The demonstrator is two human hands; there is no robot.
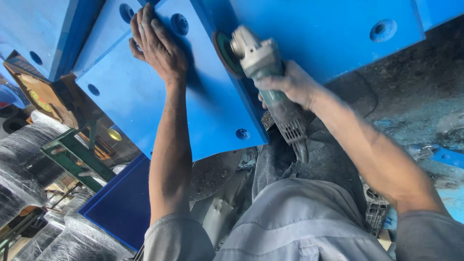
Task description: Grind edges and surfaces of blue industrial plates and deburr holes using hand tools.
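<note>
Grinding step: right hand (pixel 290 87) grips grinder (pixel 263 67), disc at slab (pixel 145 96) edge; left hand (pixel 157 43) flat, fingers spread, bracing slab. Next move likely needs steady pressure along edge.

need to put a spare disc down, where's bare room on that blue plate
Bare room is on the flat blue plastic plate, between the left hand and the round hole at its lower corner. It is crowded along the right edge, where the right hand holds the grey angle grinder against it.
</note>
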